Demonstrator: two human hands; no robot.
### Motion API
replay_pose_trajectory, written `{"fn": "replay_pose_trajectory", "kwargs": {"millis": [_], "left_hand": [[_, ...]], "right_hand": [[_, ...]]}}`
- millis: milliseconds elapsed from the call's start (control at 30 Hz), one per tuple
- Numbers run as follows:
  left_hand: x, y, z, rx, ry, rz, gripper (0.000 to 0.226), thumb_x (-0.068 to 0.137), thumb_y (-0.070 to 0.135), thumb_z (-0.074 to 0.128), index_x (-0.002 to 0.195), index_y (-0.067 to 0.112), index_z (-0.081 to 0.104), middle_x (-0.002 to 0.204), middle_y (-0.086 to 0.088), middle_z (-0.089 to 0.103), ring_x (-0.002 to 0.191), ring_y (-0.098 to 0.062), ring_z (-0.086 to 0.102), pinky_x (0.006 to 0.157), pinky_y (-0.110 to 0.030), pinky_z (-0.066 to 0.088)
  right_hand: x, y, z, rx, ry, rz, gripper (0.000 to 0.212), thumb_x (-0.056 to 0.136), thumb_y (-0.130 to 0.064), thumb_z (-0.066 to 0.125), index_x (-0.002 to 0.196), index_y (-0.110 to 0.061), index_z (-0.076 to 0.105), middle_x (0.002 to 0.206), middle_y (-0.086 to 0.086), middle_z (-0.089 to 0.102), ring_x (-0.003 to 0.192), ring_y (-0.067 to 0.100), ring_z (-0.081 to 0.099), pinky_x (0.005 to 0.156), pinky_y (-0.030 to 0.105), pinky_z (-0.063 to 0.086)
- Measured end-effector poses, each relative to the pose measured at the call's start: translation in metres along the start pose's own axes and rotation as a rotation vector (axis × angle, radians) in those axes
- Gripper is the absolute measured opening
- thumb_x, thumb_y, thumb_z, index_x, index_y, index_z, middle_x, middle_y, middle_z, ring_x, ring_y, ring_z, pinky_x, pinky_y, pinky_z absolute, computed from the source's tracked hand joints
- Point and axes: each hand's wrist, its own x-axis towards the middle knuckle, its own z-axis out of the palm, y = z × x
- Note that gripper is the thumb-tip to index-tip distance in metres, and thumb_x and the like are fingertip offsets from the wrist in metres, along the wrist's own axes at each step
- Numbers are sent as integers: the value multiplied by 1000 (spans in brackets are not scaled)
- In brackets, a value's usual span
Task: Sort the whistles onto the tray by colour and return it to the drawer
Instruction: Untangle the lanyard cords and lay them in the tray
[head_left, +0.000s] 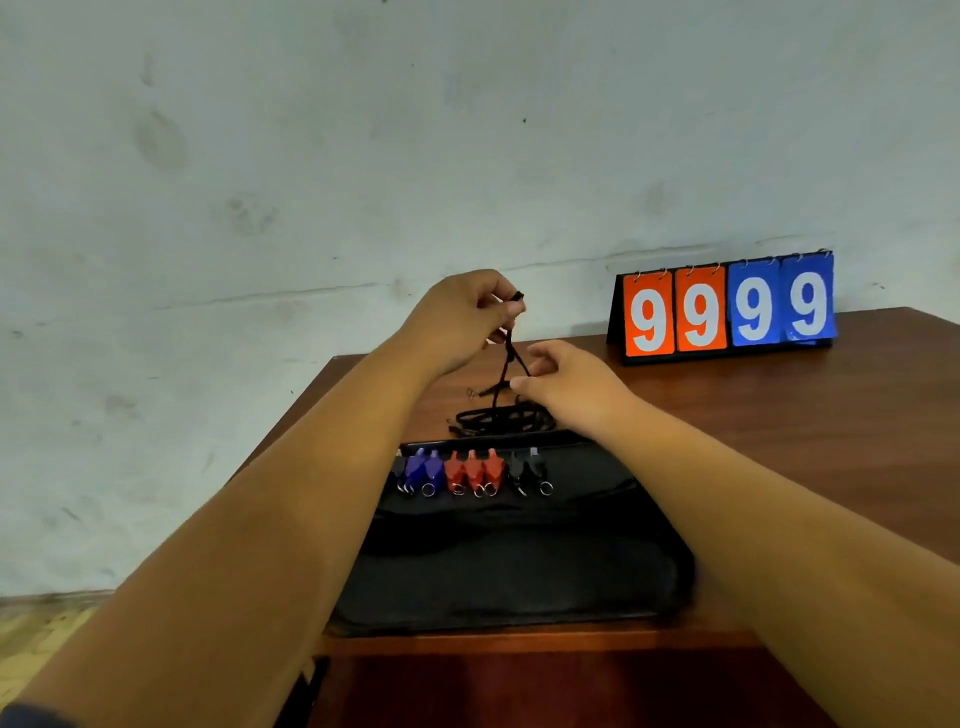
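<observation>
A black tray (519, 561) lies on the wooden table in front of me. Along its far edge stands a row of whistles: blue whistles (423, 467) at the left, red whistles (474, 467) in the middle, black whistles (530, 470) at the right. Behind the tray lies a pile of black lanyards (498, 420). My left hand (462, 317) is raised above the pile, pinching the top of one black lanyard (508, 358) that hangs down. My right hand (566, 379) pinches the same cord lower down, just above the pile.
A flip scoreboard (724, 309) showing 99 in orange and 99 in blue stands at the back right of the wooden table (779, 415). A grey wall rises behind. The table's left edge runs diagonally beside my left arm.
</observation>
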Motion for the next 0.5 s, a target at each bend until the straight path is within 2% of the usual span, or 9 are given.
{"fn": "replay_pose_trajectory", "kwargs": {"millis": [67, 133, 200, 233, 367, 500], "left_hand": [[-3, 13, -7, -43, 15, 1, 10, 104, 25, 68, 111, 19, 74, 96, 3, 80, 84, -13, 80, 86, -38, 64], [-7, 21, -13, -55, 33, 4, 12, 104, 24, 69, 112, 17, 74, 97, 0, 80, 83, -14, 80, 83, -39, 65], [-11, 27, -19, -74, 60, -5, 14, 104, 24, 68, 112, 15, 74, 96, -3, 80, 82, -16, 80, 82, -40, 66], [-11, 27, -20, -99, 77, -19, 15, 104, 26, 68, 112, 15, 74, 96, -3, 80, 83, -17, 80, 81, -40, 66], [-21, 29, -36, -258, 125, -106, 20, 105, 33, 63, 113, 18, 75, 98, 0, 82, 87, -19, 80, 81, -39, 66], [-28, 27, -41, -334, 129, -186, 25, 106, 25, 56, 124, 22, 73, 108, 4, 80, 97, -16, 78, 88, -38, 66]], "right_hand": [[-4, -8, 2, 66, 20, -32, 54, 99, -38, 74, 148, -25, 57, 124, -13, 67, 111, 8, 64, 86, 24, 48], [-8, -15, 3, 119, 77, -72, 37, 101, -36, 73, 136, -27, 66, 116, -13, 72, 107, 7, 68, 88, 24, 52], [-11, -24, 3, 220, 114, -87, 18, 104, -33, 69, 119, -27, 74, 103, -8, 80, 96, 12, 75, 90, 29, 59], [-13, -27, 0, 267, 118, -83, 14, 105, -31, 67, 114, -26, 76, 96, -7, 82, 91, 15, 77, 86, 27, 60], [-23, -46, -13, 329, 126, -114, 18, 109, -32, 61, 109, -26, 78, 89, -4, 83, 79, 13, 78, 73, 21, 57], [-31, -63, -32, 311, 179, -145, 22, 108, -35, 58, 112, -28, 78, 92, -5, 82, 82, 13, 79, 79, 27, 56]]}}
